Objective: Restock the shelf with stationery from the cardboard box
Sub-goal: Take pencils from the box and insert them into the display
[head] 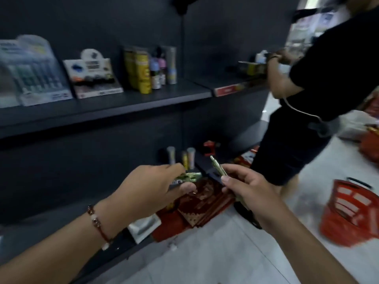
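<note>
My left hand grips a small bundle of green-gold pens in front of the dark lower shelf. My right hand pinches a single green-gold pen, its tip pointing up and left. The two hands are close together, a short gap between them. Red patterned packets lie on the lower shelf below my hands. No cardboard box is visible.
The upper shelf holds pen display packs, a card display and yellow boxes with small bottles. Tubes stand on the lower shelf. A person in black stands right. A red basket sits on the floor.
</note>
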The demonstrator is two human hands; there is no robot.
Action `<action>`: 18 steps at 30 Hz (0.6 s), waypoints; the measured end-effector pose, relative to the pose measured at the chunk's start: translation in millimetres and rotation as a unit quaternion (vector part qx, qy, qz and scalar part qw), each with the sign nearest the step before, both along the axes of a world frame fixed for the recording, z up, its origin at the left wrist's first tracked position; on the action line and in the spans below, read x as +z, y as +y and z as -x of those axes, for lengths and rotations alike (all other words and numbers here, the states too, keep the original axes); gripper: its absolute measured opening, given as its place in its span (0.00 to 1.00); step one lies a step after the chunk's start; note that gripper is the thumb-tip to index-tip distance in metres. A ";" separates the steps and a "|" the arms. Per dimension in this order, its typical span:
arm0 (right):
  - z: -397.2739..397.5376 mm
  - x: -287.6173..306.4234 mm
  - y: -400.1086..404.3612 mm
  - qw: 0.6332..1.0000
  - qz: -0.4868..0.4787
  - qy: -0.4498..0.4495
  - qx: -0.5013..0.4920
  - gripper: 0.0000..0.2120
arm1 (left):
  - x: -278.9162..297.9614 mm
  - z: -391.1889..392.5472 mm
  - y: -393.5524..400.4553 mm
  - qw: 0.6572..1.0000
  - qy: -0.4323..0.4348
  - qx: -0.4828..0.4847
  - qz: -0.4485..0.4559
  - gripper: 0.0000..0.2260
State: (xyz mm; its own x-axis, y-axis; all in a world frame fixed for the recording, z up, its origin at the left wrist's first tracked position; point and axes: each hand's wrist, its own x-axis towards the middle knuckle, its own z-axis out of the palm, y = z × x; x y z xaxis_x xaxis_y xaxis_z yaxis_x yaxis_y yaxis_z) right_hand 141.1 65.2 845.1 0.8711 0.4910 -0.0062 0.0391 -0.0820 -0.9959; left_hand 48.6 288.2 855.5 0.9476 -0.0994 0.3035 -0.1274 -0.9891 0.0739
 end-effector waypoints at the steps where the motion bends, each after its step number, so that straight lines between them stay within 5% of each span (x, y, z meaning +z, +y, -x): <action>1: 1.6 2.0 18.7 1.000 0.005 0.001 0.023 0.09 | 1.3 9.2 18.2 1.000 -0.008 0.018 -0.004 0.30; 18: 31.6 52.6 424.2 0.967 -0.083 -0.134 0.202 0.04 | 21.7 114.0 368.8 0.964 -0.128 0.192 -0.130 0.28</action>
State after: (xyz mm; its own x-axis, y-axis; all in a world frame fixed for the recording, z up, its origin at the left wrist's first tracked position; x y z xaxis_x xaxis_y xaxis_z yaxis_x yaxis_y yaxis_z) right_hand 109.5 489.4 897.7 0.5680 0.7658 0.3016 0.2932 0.1541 -0.9435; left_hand -65.4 657.0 877.3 0.8274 0.1391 0.5442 0.2697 -0.9482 -0.1677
